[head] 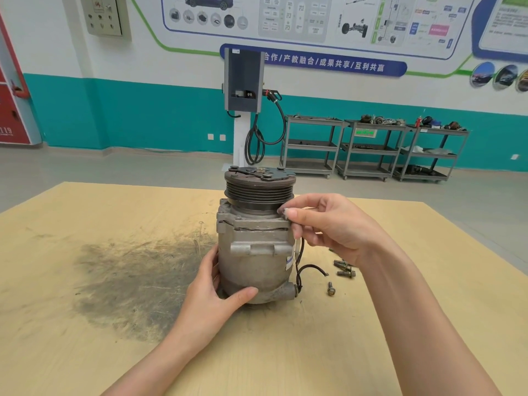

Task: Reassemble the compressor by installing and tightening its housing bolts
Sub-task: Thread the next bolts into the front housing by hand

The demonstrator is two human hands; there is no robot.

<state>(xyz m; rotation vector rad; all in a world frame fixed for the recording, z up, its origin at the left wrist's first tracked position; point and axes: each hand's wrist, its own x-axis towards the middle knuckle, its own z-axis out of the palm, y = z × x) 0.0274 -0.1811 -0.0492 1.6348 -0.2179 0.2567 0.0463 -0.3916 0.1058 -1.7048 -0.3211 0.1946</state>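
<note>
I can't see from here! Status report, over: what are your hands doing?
Left hand grips compressor base. Right hand pinches something small at the housing flange, likely a bolt. Spare bolts loose on table. Nothing blocking.

Compressor [254, 252] of dull, rough cast grey metal; its pulley [258, 185] dark ribbed metal; loose bolts [344, 270] yellowish plated metal; table [85, 324] matt pale wood, grease-smudged

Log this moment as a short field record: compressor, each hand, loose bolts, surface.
compressor: upright on the table, pulley end up
left hand: holds the lower housing, thumb across its front
right hand: fingertips pinched at the upper flange's right corner; a bolt in the grip cannot be told
loose bolts: several lying on the table right of the compressor
table: light wood, dark grease smear at left
</note>
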